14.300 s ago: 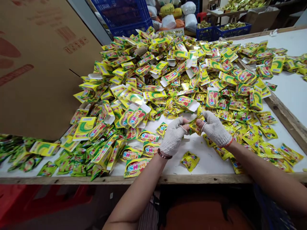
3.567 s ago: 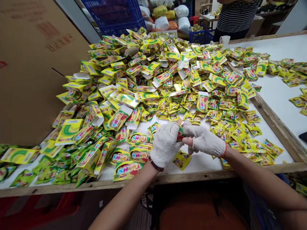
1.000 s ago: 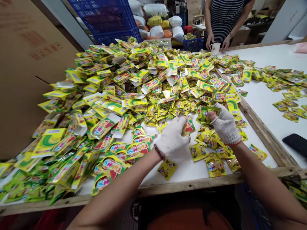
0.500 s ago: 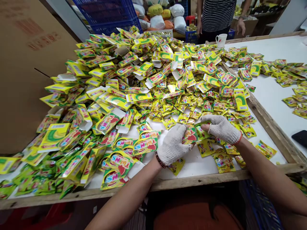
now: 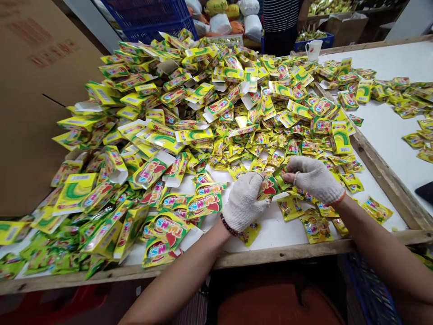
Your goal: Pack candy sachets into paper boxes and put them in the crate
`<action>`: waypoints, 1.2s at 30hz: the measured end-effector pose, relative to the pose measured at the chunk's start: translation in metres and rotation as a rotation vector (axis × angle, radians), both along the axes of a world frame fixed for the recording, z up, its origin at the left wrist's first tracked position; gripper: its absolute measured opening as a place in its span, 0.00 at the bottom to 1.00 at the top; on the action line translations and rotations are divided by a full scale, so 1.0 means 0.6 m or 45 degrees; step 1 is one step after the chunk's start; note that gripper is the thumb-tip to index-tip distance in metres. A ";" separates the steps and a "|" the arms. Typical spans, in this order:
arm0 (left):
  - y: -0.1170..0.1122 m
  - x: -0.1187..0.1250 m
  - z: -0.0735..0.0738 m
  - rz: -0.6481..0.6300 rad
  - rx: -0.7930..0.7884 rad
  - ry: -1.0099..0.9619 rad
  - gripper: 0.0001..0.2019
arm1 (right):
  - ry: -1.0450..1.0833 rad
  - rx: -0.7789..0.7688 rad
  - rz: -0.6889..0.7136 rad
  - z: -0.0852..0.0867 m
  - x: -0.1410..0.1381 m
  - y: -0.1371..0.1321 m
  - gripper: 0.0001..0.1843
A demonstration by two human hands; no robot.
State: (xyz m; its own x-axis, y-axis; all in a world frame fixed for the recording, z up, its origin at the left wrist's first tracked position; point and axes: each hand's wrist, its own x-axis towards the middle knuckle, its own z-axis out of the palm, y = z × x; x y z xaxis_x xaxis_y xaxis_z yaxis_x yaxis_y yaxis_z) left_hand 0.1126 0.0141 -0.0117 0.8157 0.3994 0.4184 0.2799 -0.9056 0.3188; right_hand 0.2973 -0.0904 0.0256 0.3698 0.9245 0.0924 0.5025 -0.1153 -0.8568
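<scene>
My left hand point(image 5: 244, 202), in a white fingerless glove, is closed around a small printed candy box point(image 5: 268, 187) whose open end faces right. In my right hand point(image 5: 313, 178), also gloved, a green candy packet point(image 5: 281, 176) is pinched between thumb and fingers at the mouth of the box. I cannot tell how far the packet is inside. Yellow candy packets point(image 5: 315, 225) lie on the white table below my right hand. Flat printed boxes point(image 5: 167, 230) overlap to the left of my left wrist.
A high heap of yellow boxes point(image 5: 162, 135) and packets covers the table behind my hands. Green packets point(image 5: 54, 253) lie at the front left beside a large cardboard carton point(image 5: 27, 135). A wooden strip point(image 5: 379, 176) divides the table. A mug point(image 5: 314, 49) and a person point(image 5: 280, 27) are beyond.
The packet in my right hand has tilted and come closer to the box mouth. The person across the table has shifted left. My view has moved slightly.
</scene>
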 end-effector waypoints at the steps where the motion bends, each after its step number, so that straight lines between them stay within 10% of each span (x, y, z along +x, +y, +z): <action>1: 0.000 0.000 -0.001 -0.014 0.003 0.002 0.24 | -0.094 0.019 0.013 -0.001 -0.003 0.001 0.07; 11: -0.003 -0.004 0.004 0.111 -0.022 0.029 0.22 | -0.216 0.137 0.038 -0.003 -0.027 -0.009 0.10; 18: 0.003 -0.006 -0.004 -0.019 -0.028 -0.051 0.22 | 0.009 -0.045 0.300 0.001 -0.034 -0.006 0.11; 24: 0.010 -0.009 -0.004 0.045 0.021 -0.033 0.24 | 0.481 -0.142 0.086 0.029 -0.026 -0.021 0.15; 30: 0.008 -0.008 -0.002 -0.046 0.037 -0.027 0.22 | 0.968 -0.329 0.395 0.020 -0.053 -0.016 0.24; 36: 0.003 -0.009 -0.001 0.085 0.047 -0.037 0.24 | 0.875 -0.080 0.217 0.023 -0.037 -0.018 0.24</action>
